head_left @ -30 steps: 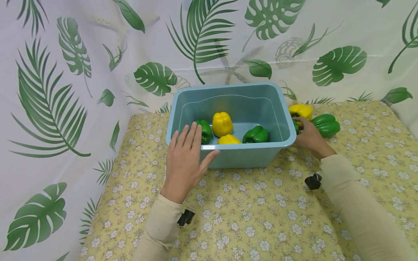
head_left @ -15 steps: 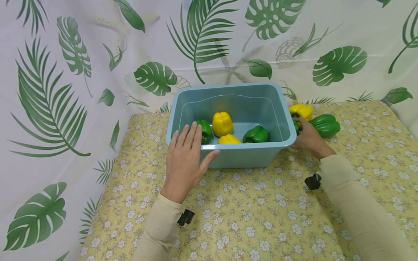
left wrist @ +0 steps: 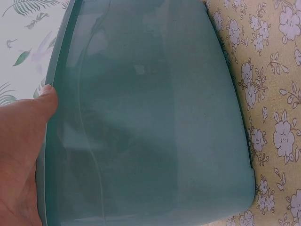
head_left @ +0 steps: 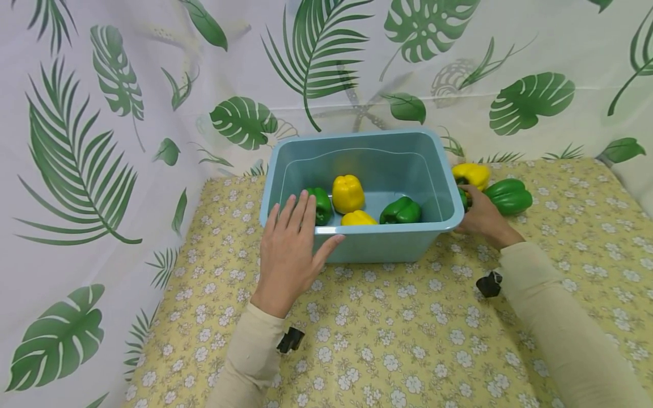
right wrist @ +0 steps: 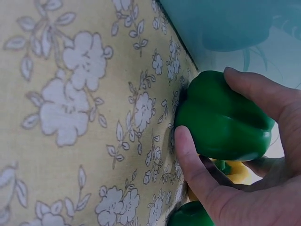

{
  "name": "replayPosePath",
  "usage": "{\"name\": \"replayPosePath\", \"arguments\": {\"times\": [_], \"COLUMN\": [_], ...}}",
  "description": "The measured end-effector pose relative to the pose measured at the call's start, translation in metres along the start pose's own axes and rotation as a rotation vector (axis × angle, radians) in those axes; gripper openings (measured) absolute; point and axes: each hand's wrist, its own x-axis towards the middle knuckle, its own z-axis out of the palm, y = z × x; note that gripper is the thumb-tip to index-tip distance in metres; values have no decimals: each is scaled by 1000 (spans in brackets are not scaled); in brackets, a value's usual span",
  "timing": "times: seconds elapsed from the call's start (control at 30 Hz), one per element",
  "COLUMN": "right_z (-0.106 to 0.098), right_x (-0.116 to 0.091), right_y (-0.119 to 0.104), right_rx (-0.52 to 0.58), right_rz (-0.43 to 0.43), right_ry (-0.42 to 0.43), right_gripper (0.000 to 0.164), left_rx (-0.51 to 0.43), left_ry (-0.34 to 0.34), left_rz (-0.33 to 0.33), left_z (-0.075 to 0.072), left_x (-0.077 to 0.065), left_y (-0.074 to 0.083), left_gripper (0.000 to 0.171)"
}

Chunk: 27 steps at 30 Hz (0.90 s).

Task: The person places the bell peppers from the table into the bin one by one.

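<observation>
A blue-grey plastic bin stands on the table with two green and two yellow bell peppers inside. My left hand rests on its near left rim, fingers straight over the edge and thumb along the front. Beside the bin's right wall, my right hand grips a green bell pepper, thumb on one side and fingers on the other. In the head view that pepper is mostly hidden by the hand and the bin. Just beyond lie a yellow bell pepper and another green bell pepper.
A yellow floral cloth covers the table. Behind and to the left hangs a white curtain printed with green leaves. Inside the bin, a yellow pepper sits at the middle and a green one to the right.
</observation>
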Motion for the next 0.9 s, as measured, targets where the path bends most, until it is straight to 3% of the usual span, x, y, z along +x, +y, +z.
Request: {"name": "replayPosePath", "arguments": {"times": [0.9], "right_z": [-2], "right_x": [-7], "right_y": [3], "right_rx": [29], "right_rz": [4], "right_ry": [13], "right_gripper": [97], "left_rx": [12], "left_ry": [-14], "left_rz": [-8], "left_z": [0], "left_x": [0], "left_y": [1], "left_gripper": [86]}}
